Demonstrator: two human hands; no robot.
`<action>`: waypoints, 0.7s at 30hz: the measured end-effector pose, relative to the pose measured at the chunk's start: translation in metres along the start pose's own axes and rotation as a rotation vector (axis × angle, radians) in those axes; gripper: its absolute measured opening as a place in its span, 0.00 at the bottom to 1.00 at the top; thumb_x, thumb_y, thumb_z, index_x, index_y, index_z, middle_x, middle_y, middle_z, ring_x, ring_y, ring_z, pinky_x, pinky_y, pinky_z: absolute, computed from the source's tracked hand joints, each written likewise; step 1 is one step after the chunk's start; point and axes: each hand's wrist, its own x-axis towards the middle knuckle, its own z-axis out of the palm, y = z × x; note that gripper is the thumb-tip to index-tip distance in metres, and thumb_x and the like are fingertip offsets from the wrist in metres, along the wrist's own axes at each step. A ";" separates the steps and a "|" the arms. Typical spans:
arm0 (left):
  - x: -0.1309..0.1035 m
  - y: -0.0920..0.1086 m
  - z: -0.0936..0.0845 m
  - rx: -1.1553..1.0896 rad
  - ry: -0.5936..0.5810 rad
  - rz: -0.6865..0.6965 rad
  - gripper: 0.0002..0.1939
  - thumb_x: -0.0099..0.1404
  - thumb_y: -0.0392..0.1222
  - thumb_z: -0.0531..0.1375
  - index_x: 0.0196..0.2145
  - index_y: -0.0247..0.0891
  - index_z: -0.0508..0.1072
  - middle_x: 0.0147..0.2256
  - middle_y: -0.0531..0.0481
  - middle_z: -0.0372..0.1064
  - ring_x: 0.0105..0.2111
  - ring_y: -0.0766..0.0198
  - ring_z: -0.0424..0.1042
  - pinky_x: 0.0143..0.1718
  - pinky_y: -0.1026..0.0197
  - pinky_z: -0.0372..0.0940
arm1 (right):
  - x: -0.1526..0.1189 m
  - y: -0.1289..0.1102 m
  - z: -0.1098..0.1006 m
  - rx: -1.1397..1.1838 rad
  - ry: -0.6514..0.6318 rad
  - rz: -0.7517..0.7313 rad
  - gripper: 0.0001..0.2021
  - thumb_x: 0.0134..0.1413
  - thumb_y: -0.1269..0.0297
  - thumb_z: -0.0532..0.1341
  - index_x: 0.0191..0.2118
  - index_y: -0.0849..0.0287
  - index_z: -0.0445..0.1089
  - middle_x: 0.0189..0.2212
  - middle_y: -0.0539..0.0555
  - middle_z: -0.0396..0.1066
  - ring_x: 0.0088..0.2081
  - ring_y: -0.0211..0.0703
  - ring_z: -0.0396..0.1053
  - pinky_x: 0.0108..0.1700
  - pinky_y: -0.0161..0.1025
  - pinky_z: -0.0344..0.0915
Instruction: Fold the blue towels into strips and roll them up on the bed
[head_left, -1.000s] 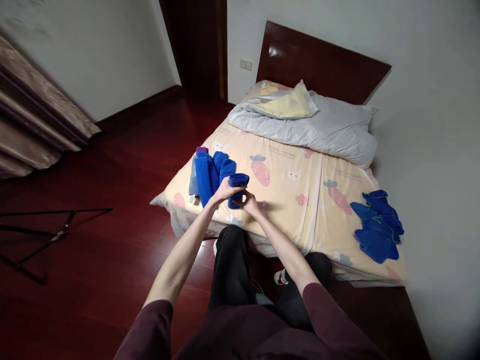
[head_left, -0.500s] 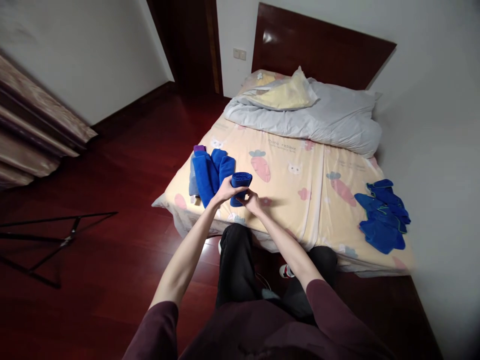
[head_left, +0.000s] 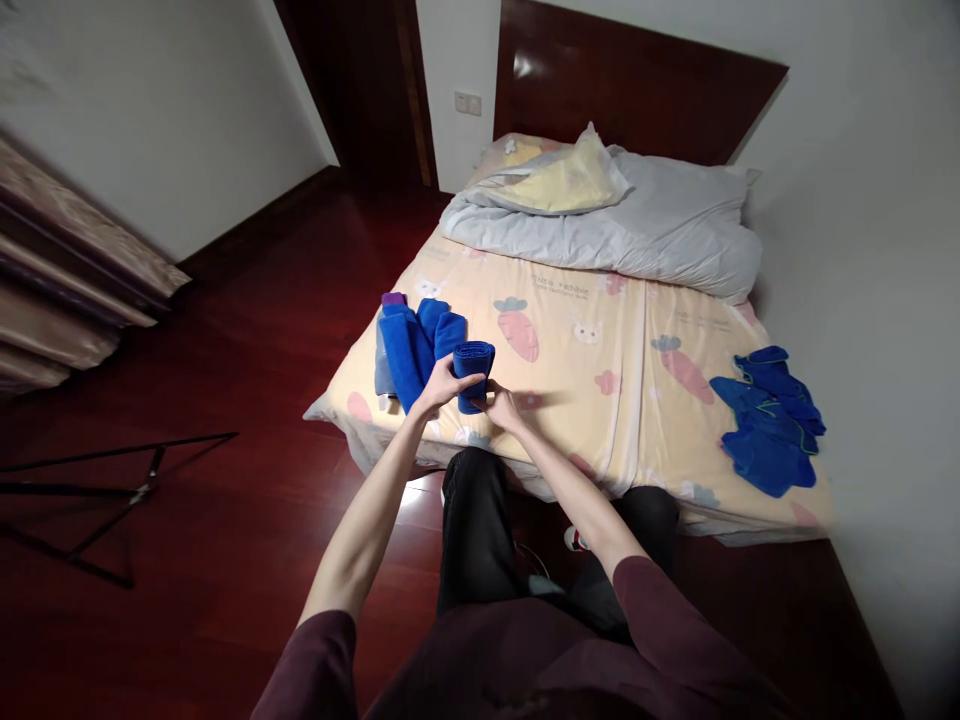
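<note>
A rolled blue cloth [head_left: 472, 368] is held upright over the near edge of the bed, its coiled end facing up. My left hand [head_left: 444, 384] grips it from the left, thumb across its front. From the lower right, my right hand [head_left: 500, 406] holds the same roll with its fingers closed at the side. Just left of the roll, several blue cloth pieces [head_left: 409, 352] lie on the bed, with a purple end at the top and something grey under them. Crumpled blue cloths with green edging [head_left: 772, 420] lie at the bed's right side.
The bed [head_left: 570, 350] has a carrot-patterned sheet, with a grey quilt [head_left: 600, 235] and a yellow pillow [head_left: 581, 180] toward the headboard [head_left: 630, 85]. Black stand legs [head_left: 112, 490] are on the floor at left. My knees are close to the bed's front edge.
Both hands and the roll have shifted slightly left in the picture, along with a small shift of the whole view. The grip looks the same.
</note>
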 end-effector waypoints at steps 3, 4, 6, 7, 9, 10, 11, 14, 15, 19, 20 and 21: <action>0.002 -0.006 -0.001 0.010 0.006 0.009 0.32 0.50 0.60 0.74 0.42 0.33 0.77 0.40 0.43 0.78 0.41 0.52 0.76 0.47 0.51 0.74 | 0.001 -0.002 -0.001 0.026 -0.011 0.004 0.20 0.53 0.71 0.71 0.52 0.55 0.74 0.47 0.56 0.81 0.46 0.49 0.80 0.51 0.44 0.76; 0.002 -0.008 -0.001 0.009 0.004 0.013 0.32 0.50 0.61 0.74 0.43 0.33 0.77 0.40 0.44 0.78 0.41 0.53 0.76 0.47 0.52 0.73 | 0.001 -0.002 -0.001 0.031 -0.013 0.004 0.20 0.53 0.71 0.71 0.52 0.56 0.74 0.47 0.56 0.81 0.46 0.49 0.80 0.51 0.44 0.76; 0.002 -0.010 -0.001 0.006 -0.001 0.018 0.32 0.50 0.61 0.74 0.43 0.33 0.76 0.41 0.44 0.78 0.41 0.53 0.76 0.47 0.51 0.73 | 0.001 -0.001 -0.001 0.030 -0.010 0.005 0.20 0.53 0.73 0.70 0.52 0.56 0.74 0.48 0.56 0.81 0.47 0.49 0.80 0.51 0.44 0.76; 0.002 -0.010 -0.001 0.004 -0.002 0.018 0.32 0.50 0.60 0.74 0.44 0.33 0.76 0.41 0.44 0.78 0.41 0.53 0.76 0.47 0.51 0.73 | 0.001 -0.001 -0.001 0.026 -0.009 0.004 0.20 0.53 0.73 0.70 0.52 0.56 0.74 0.48 0.56 0.81 0.47 0.49 0.79 0.51 0.44 0.75; 0.002 -0.010 0.000 -0.003 -0.003 0.016 0.32 0.51 0.60 0.74 0.43 0.33 0.76 0.41 0.43 0.78 0.42 0.52 0.76 0.48 0.51 0.73 | 0.002 0.000 -0.001 0.017 -0.005 0.003 0.21 0.53 0.73 0.69 0.53 0.56 0.73 0.49 0.56 0.81 0.47 0.48 0.79 0.51 0.43 0.75; 0.002 -0.009 0.000 -0.007 -0.004 0.015 0.32 0.51 0.60 0.74 0.43 0.33 0.76 0.42 0.43 0.78 0.42 0.52 0.76 0.48 0.51 0.73 | 0.002 0.001 0.000 0.015 -0.004 0.002 0.21 0.54 0.73 0.69 0.54 0.55 0.73 0.49 0.56 0.81 0.47 0.48 0.79 0.51 0.43 0.75; 0.002 -0.009 0.000 -0.010 -0.007 0.014 0.32 0.51 0.60 0.74 0.44 0.33 0.76 0.42 0.43 0.78 0.42 0.52 0.76 0.48 0.51 0.73 | 0.002 0.002 0.000 0.014 -0.003 -0.001 0.21 0.54 0.73 0.69 0.54 0.55 0.73 0.49 0.56 0.81 0.47 0.48 0.79 0.52 0.43 0.75; 0.002 -0.007 0.000 -0.018 -0.017 0.010 0.33 0.50 0.61 0.74 0.44 0.33 0.76 0.42 0.43 0.78 0.42 0.52 0.76 0.48 0.51 0.73 | 0.003 0.004 0.001 0.025 -0.002 -0.006 0.19 0.55 0.73 0.68 0.53 0.56 0.73 0.49 0.57 0.81 0.48 0.49 0.80 0.51 0.43 0.75; 0.002 -0.007 0.000 -0.023 -0.021 0.003 0.33 0.50 0.61 0.74 0.44 0.33 0.76 0.42 0.42 0.78 0.43 0.52 0.77 0.48 0.51 0.73 | 0.003 0.004 0.001 0.031 -0.003 -0.003 0.18 0.55 0.74 0.68 0.52 0.57 0.73 0.49 0.57 0.81 0.48 0.49 0.80 0.51 0.43 0.75; 0.002 -0.009 0.000 -0.051 -0.030 -0.012 0.35 0.48 0.61 0.75 0.46 0.33 0.76 0.43 0.42 0.78 0.43 0.52 0.77 0.48 0.51 0.74 | 0.003 0.004 0.001 0.035 -0.006 0.024 0.18 0.55 0.72 0.69 0.52 0.56 0.73 0.49 0.56 0.81 0.49 0.49 0.79 0.52 0.43 0.75; 0.002 -0.011 0.000 -0.054 -0.029 -0.007 0.35 0.48 0.61 0.75 0.46 0.33 0.76 0.44 0.42 0.78 0.43 0.52 0.77 0.48 0.51 0.74 | 0.003 0.004 0.001 0.030 -0.004 0.027 0.18 0.54 0.72 0.69 0.51 0.55 0.73 0.48 0.55 0.81 0.49 0.49 0.79 0.52 0.43 0.75; 0.003 -0.012 0.000 -0.053 -0.026 -0.001 0.35 0.49 0.60 0.75 0.46 0.33 0.76 0.44 0.42 0.78 0.43 0.52 0.77 0.48 0.51 0.74 | 0.003 0.004 0.001 0.025 -0.001 0.027 0.18 0.54 0.72 0.69 0.51 0.55 0.73 0.48 0.55 0.81 0.49 0.49 0.79 0.52 0.43 0.75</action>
